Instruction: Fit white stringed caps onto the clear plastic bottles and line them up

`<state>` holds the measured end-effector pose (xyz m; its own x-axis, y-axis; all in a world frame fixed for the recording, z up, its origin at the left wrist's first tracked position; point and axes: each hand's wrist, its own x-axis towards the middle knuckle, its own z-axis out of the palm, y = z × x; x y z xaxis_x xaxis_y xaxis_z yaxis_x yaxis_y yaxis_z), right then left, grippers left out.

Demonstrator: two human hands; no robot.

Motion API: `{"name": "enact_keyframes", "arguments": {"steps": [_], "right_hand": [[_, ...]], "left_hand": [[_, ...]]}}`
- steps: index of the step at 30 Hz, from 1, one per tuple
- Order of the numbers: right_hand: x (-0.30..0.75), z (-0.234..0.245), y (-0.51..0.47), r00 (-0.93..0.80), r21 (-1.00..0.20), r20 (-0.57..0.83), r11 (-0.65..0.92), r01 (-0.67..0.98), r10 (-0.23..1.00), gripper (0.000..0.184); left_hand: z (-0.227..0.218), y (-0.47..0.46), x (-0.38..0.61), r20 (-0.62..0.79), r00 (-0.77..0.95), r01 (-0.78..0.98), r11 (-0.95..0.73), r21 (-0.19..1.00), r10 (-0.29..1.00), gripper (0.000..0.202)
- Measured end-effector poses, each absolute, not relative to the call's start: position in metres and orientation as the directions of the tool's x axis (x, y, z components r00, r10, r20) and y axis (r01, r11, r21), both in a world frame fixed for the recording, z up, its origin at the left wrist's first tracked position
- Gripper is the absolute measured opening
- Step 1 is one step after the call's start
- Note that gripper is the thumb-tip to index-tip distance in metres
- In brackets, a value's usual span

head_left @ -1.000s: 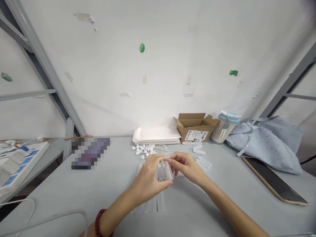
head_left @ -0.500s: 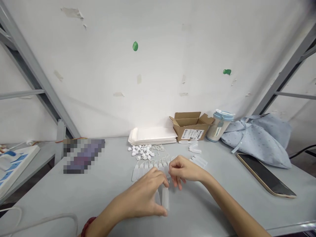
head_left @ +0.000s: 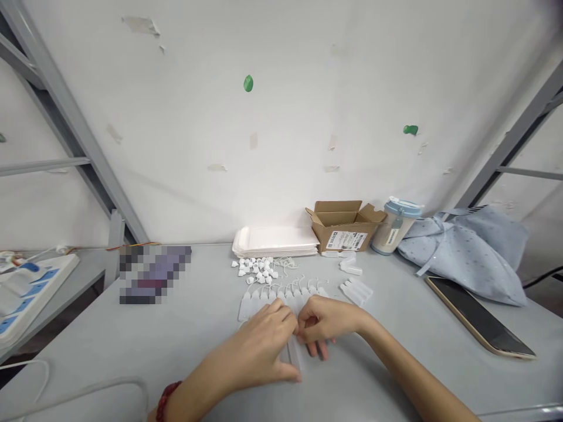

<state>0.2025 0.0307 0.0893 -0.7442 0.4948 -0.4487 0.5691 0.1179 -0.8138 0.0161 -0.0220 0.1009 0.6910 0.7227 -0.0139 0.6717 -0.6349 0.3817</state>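
Note:
My left hand (head_left: 266, 337) curves around a translucent plastic tube (head_left: 294, 354), thumb by its near end and fingers by its far end. Its fingertips meet those of my right hand (head_left: 321, 325), which is closed in a pinch at the tube's far end; what it pinches is hidden. Beyond both hands lies a row of similar translucent tubes (head_left: 246, 306) with thin white strings, partly covered by my hands. Small white caps (head_left: 259, 268) sit in a pile behind the row, beside a bunch of white strings (head_left: 287, 265).
At the back are stacked white envelopes (head_left: 277, 240), an open cardboard box (head_left: 338, 234) and a cup (head_left: 391, 228). More tubes (head_left: 356, 291) lie to the right, near a phone (head_left: 479, 319) and a blue cloth bag (head_left: 466, 252). A power strip (head_left: 48, 287) is at left.
My right hand has come down and closer to my left, its pinch now at the tube's far end. More of the tube row shows. The view has shifted slightly.

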Motion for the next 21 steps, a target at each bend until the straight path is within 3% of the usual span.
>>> {"name": "enact_keyframes", "arguments": {"steps": [10,21], "right_hand": [[0.1988,0.0829,0.0299,-0.751,-0.818,-0.441,0.126,0.562,0.492,0.016],[0.1981,0.0793,0.0292,-0.769,-0.836,-0.407,0.138,0.531,0.492,0.018]], "left_hand": [[0.1025,-0.0216,0.0155,-0.001,0.712,0.668,-0.677,0.309,0.702,0.020],[0.0996,-0.0217,0.0184,0.019,0.724,0.650,-0.691,0.317,0.690,0.033]]}}
